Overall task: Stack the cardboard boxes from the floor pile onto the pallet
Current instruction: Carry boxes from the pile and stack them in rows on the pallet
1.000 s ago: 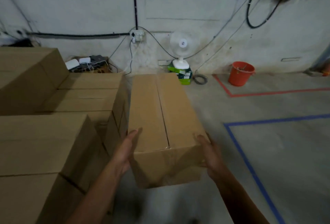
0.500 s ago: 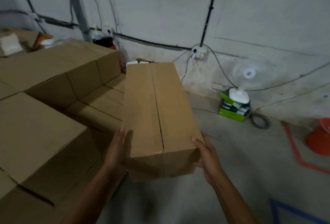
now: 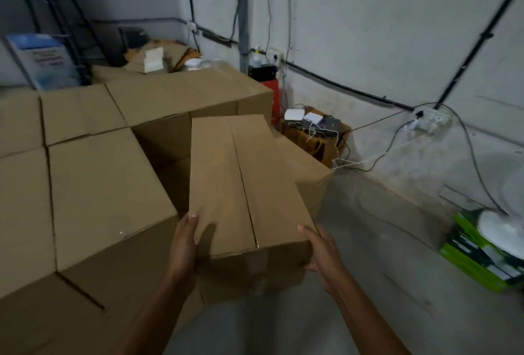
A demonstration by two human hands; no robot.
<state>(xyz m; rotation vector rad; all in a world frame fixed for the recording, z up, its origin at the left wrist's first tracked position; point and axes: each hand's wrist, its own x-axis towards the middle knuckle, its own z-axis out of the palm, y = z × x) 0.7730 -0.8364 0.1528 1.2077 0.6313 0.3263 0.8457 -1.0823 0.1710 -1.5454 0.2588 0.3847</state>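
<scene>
I hold a long brown cardboard box (image 3: 241, 184) in front of me, its taped seam running away from me. My left hand (image 3: 184, 244) grips its near left side with the thumb on top. Gripping the near right corner is my right hand (image 3: 320, 252), thumb on the top edge. The box hangs over the right edge of a stack of several larger cardboard boxes (image 3: 105, 184) that fills the left half of the view. A lower box (image 3: 306, 173) shows just behind and right of the held one. No pallet is visible under the stack.
A small carton with white devices and cables (image 3: 312, 131) stands by the wall. A white fan (image 3: 502, 230) sits on a green box (image 3: 476, 255) at the right. Bare concrete floor (image 3: 368, 241) lies between. A black rack (image 3: 65, 28) and loose items stand behind the stack.
The view has swung left, from the floor with the orange bucket toward the box stack. The held box has travelled with my hands and now hangs over the stack's right edge.
</scene>
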